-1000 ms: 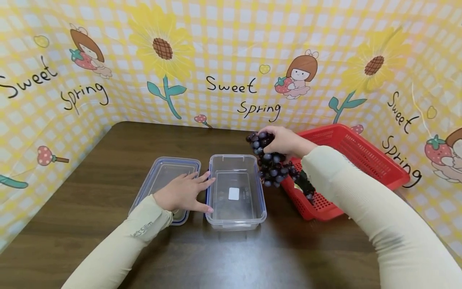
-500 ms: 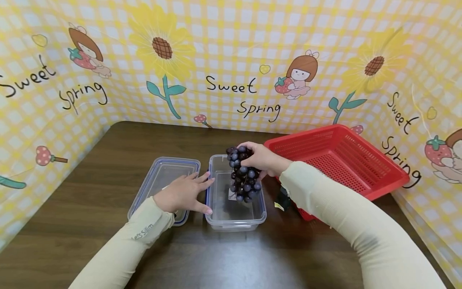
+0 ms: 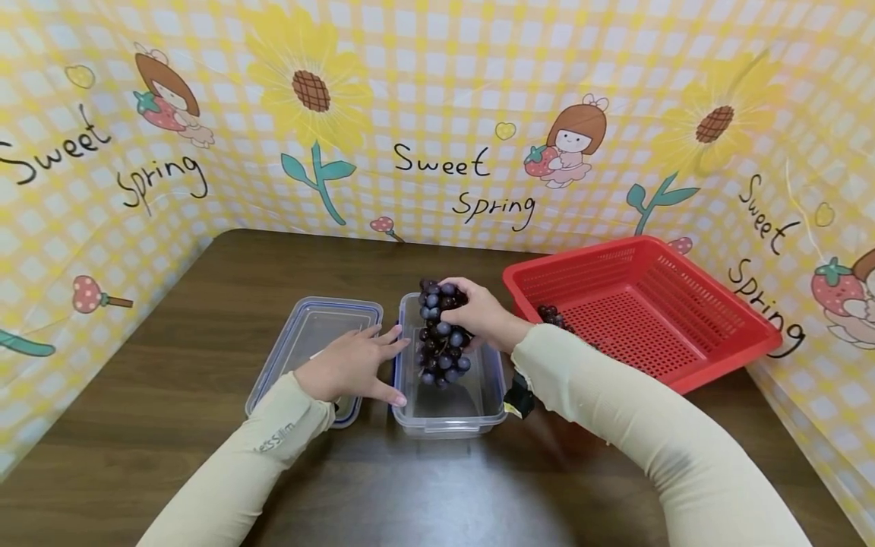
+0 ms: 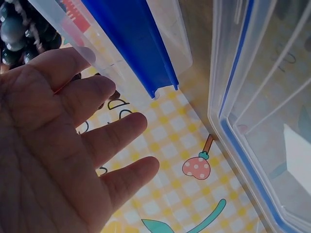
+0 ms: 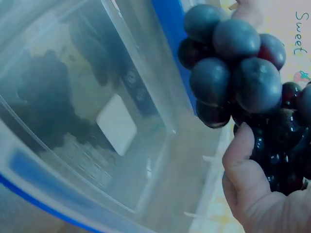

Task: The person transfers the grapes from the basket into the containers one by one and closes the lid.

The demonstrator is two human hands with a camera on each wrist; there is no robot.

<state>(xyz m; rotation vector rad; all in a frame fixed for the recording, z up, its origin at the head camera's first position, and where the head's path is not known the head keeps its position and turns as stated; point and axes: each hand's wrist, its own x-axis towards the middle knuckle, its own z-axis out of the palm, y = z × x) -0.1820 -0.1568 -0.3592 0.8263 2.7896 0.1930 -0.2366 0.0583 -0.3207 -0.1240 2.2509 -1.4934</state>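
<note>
My right hand [image 3: 481,315] grips a bunch of dark purple grapes [image 3: 444,334] over the left side of a clear plastic container [image 3: 485,416] with a blue-edged rim. In the right wrist view the thumb presses against the grapes [image 5: 233,73], and the container floor [image 5: 160,165] with a white square label [image 5: 116,124] shows below them. My left hand [image 3: 352,365] has its fingers spread, fingertips right at the container's left rim. Beneath that hand lies the clear lid [image 3: 294,334] with a blue seal, also seen at the right of the left wrist view.
A red perforated basket [image 3: 724,304] stands tilted at the right. More dark grapes [image 3: 552,315] show at its left side, partly behind my right sleeve. Yellow checked cloth [image 3: 437,114] rises behind the brown wooden table [image 3: 171,342].
My right hand has carried the grapes left from beside the basket to over the container. The left hand has stayed at the container's rim.
</note>
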